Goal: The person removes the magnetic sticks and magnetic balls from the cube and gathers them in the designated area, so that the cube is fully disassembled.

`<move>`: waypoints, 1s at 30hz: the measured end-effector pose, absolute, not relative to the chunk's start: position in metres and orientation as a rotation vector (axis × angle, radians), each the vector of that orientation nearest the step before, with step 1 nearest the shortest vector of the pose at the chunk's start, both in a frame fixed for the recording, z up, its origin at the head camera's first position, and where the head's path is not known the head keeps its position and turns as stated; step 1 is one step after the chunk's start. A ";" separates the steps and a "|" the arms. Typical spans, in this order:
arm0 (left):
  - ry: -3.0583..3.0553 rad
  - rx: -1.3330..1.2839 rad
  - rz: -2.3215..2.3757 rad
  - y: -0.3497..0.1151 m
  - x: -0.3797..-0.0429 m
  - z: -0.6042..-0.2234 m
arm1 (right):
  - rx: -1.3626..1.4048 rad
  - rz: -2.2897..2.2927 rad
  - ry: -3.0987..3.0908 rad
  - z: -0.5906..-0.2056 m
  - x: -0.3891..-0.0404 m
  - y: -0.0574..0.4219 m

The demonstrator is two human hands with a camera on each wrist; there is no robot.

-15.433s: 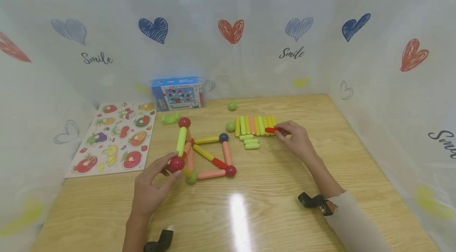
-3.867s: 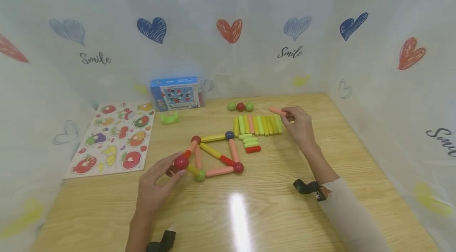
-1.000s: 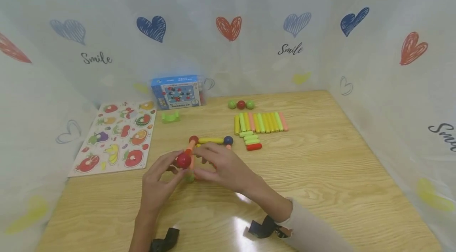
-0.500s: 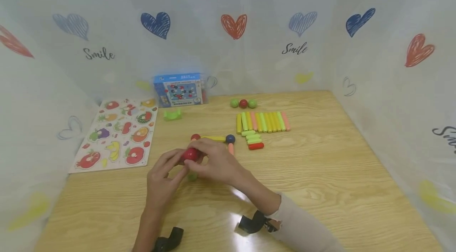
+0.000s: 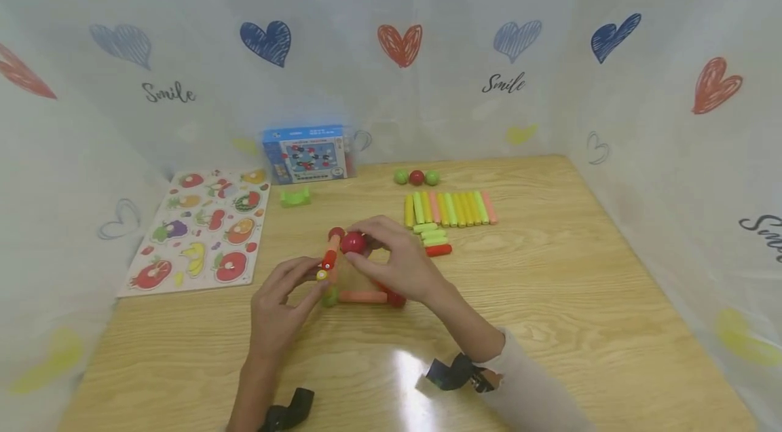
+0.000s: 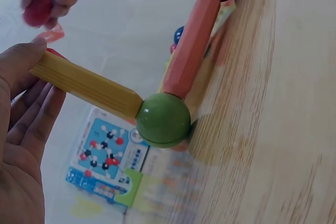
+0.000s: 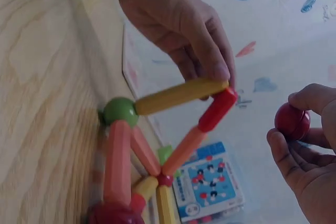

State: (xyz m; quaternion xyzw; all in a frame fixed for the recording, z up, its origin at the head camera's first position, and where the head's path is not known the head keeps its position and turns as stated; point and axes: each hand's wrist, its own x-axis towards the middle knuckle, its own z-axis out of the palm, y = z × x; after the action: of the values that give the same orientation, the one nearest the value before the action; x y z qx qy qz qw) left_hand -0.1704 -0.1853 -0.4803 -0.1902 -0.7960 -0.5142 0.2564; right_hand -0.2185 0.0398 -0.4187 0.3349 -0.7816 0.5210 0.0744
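Observation:
My left hand (image 5: 281, 303) pinches the raised end of a yellow stick (image 6: 86, 85), where it meets a short red stick (image 7: 218, 109); their bare round ends show in the head view. The yellow stick slopes down to a green ball (image 6: 164, 120), and the red one continues into a salmon stick (image 7: 184, 148) that reaches a small red ball (image 7: 165, 180). To the right, my right hand (image 5: 403, 262) holds a larger red ball (image 5: 353, 242) between thumb and fingers, apart from the sticks. The frame's lower salmon stick (image 5: 363, 297) lies along the table; my right hand hides its far corner.
Behind the right hand lies a row of yellow, green and salmon sticks (image 5: 452, 209), with short green sticks (image 5: 435, 241) and a red one (image 5: 438, 250) below. Three balls (image 5: 417, 177) line up farther back. A blue box (image 5: 308, 155), green bracket (image 5: 296, 197) and fruit board (image 5: 201, 231) stand left.
Earlier, a light green stick and its top ball left the frame, and a salmon stick joined the row. Just now my right hand drew the red ball off the raised stick ends, rightward.

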 end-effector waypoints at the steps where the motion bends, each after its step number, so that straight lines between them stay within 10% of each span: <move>1: -2.179 -0.501 -1.393 -0.186 -0.170 -0.479 | 0.982 1.568 -2.346 -0.419 -0.221 0.046; 30: -2.213 -0.451 -1.256 -0.180 -0.165 -0.476 | 0.330 0.945 -2.979 -0.462 -0.401 0.199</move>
State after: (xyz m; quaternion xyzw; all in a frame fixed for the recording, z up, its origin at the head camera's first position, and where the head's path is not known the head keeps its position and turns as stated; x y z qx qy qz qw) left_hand -0.1645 -0.1805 -0.4760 -0.1677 -0.8234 -0.4673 0.2750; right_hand -0.4009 0.1990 -0.4620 0.1050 -0.9480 0.3006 -0.0003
